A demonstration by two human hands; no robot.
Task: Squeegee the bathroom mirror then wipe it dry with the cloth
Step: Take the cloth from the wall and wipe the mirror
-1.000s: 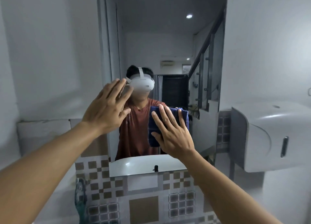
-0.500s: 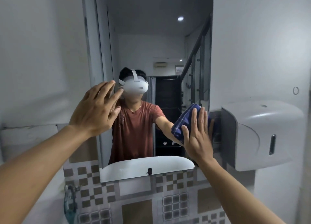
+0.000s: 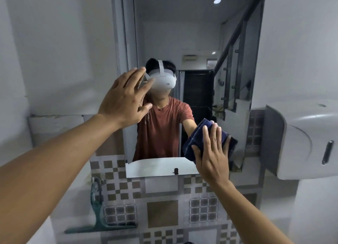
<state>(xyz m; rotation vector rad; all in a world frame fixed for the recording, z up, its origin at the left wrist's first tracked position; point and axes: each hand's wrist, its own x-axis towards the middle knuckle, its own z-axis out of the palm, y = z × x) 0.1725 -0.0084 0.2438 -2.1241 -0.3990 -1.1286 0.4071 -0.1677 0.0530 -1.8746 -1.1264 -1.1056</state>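
The tall bathroom mirror [image 3: 199,33] hangs on the white wall ahead and reflects a person in a red shirt. My right hand [image 3: 213,153] presses a folded dark blue cloth [image 3: 194,143] flat against the mirror's lower right part, fingers spread over it. My left hand [image 3: 126,99] rests flat and open on the mirror's left edge at head height, holding nothing. The green squeegee [image 3: 99,220] hangs against the tiled wall at the lower left, below the mirror and apart from both hands.
A white wall dispenser [image 3: 303,139] juts out just right of the mirror, close to the cloth. Brown-and-grey patterned tiles [image 3: 162,212] cover the wall under the mirror. The white basin shows only as a reflection along the mirror's bottom edge.
My right hand slid the cloth from the mirror's centre to its lower right, then slightly lower. The left hand stayed on the left edge while the view shifted.
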